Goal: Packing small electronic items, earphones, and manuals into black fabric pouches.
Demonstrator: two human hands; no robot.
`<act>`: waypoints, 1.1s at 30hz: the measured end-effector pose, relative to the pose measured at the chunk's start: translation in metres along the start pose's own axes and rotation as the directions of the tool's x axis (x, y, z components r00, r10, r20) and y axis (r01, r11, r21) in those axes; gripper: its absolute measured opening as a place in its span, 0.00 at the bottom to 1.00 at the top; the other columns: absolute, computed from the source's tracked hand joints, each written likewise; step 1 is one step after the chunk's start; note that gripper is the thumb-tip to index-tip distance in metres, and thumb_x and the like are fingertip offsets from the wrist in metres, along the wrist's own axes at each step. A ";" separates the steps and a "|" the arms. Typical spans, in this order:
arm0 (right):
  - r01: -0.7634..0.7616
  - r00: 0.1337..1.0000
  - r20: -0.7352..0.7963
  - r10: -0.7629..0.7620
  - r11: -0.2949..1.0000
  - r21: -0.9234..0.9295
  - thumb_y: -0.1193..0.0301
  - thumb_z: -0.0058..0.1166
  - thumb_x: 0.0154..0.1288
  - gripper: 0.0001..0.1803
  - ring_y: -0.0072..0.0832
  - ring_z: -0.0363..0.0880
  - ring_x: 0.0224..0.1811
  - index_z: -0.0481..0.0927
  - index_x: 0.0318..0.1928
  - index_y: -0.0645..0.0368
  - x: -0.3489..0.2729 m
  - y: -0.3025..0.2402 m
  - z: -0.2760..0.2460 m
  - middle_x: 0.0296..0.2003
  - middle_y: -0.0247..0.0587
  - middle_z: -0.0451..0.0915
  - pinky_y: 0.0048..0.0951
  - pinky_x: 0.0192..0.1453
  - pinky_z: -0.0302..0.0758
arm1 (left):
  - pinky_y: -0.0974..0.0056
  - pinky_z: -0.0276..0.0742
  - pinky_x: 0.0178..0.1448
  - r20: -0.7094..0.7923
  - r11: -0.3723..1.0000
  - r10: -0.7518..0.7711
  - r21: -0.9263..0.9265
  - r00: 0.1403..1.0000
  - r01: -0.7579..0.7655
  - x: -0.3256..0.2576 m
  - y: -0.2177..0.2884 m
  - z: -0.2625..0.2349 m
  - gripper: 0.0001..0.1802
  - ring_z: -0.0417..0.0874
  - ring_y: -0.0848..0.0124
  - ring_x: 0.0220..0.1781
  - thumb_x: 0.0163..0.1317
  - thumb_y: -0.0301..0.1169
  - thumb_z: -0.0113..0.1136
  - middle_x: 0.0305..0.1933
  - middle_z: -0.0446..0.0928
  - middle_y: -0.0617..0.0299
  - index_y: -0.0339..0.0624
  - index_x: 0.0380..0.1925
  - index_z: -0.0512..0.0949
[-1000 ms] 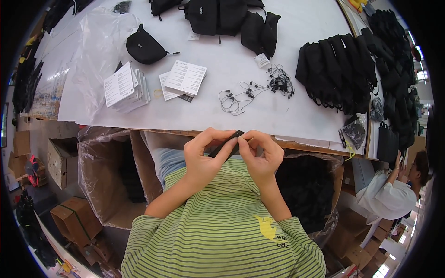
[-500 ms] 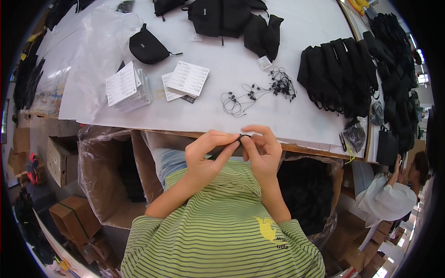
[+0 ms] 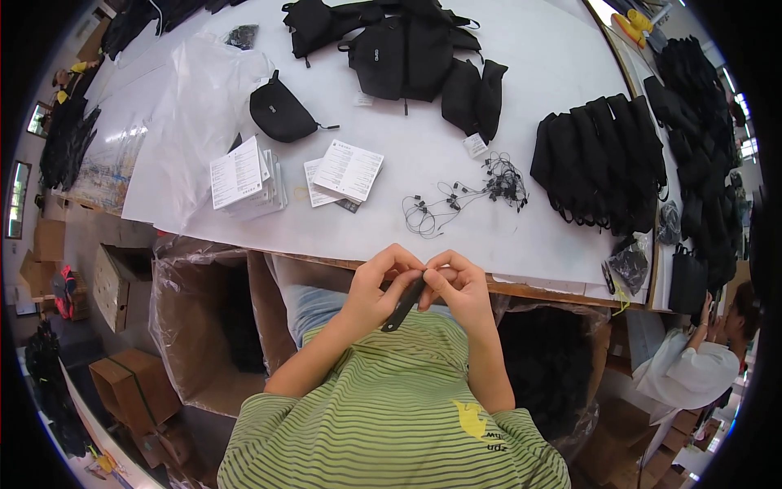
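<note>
My left hand (image 3: 379, 292) and my right hand (image 3: 463, 295) meet at the table's near edge, in front of my body. Between their fingertips they pinch a small, narrow black strip (image 3: 399, 314), which slants down toward my left and has a pale dot at its low end. What it is exactly I cannot make out. On the table just beyond lies a tangle of black tag strings (image 3: 507, 186) with small clips. Printed white cards (image 3: 349, 169) lie left of it, beside a taller card stack (image 3: 243, 175).
A black pouch (image 3: 281, 110), several black bags (image 3: 399, 57) and a row of black pouches (image 3: 599, 163) lie on the white table (image 3: 456, 236). Clear plastic sheeting (image 3: 195, 122) covers the left. Below stand plastic-lined cartons (image 3: 199, 326). Another person (image 3: 688, 367) works at right.
My hands have come closer together, and the black strip now shows more of its length, pointing down. The whole view has shifted, so the table sits lower.
</note>
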State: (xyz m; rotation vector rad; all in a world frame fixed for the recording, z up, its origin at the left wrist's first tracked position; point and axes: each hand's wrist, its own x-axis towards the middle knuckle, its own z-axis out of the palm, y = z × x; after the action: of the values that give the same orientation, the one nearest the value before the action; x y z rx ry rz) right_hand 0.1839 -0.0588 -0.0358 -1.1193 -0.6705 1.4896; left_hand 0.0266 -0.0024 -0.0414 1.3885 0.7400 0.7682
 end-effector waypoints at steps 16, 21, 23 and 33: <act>-0.050 0.995 0.102 -0.012 0.810 0.584 0.65 0.45 0.68 0.10 0.07 0.50 0.11 0.66 0.30 0.53 0.071 0.063 -0.127 0.13 0.20 0.54 0.11 0.16 0.54 | 0.51 0.55 0.70 -0.612 0.759 0.170 0.581 0.772 0.293 0.380 -0.059 -0.131 0.62 0.58 0.45 0.67 0.33 0.48 0.77 0.64 0.61 0.41 0.39 0.66 0.51; -0.129 0.991 0.115 0.075 0.800 0.587 0.66 0.46 0.68 0.09 0.07 0.49 0.11 0.67 0.31 0.54 0.073 0.056 -0.116 0.13 0.19 0.53 0.10 0.14 0.50 | 0.55 0.63 0.66 -0.687 0.774 -0.065 0.423 0.724 0.471 0.407 -0.079 -0.143 0.65 0.67 0.52 0.64 0.26 0.42 0.81 0.61 0.67 0.43 0.33 0.65 0.51; -0.135 0.987 0.154 0.052 0.787 0.602 0.67 0.46 0.68 0.08 0.07 0.50 0.11 0.67 0.31 0.55 0.074 0.053 -0.115 0.13 0.19 0.54 0.11 0.14 0.50 | 0.58 0.70 0.59 -0.577 0.834 -0.139 0.371 0.805 0.409 0.404 -0.071 -0.144 0.54 0.75 0.53 0.56 0.29 0.38 0.79 0.54 0.73 0.43 0.33 0.57 0.60; -0.146 0.985 0.159 0.065 0.801 0.580 0.66 0.49 0.66 0.10 0.08 0.51 0.11 0.68 0.30 0.57 0.072 0.045 -0.113 0.11 0.20 0.55 0.11 0.15 0.52 | 0.54 0.72 0.48 -0.255 0.526 0.638 0.834 0.726 -0.170 0.289 0.034 -0.079 0.33 0.76 0.47 0.45 0.41 0.23 0.67 0.42 0.74 0.45 0.43 0.52 0.68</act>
State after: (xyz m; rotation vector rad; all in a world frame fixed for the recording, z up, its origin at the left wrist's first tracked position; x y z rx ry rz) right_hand 0.2709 -0.0185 -0.1399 -0.5808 -0.1898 1.7181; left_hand 0.1223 0.2823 -0.0126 2.2439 1.3004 1.3816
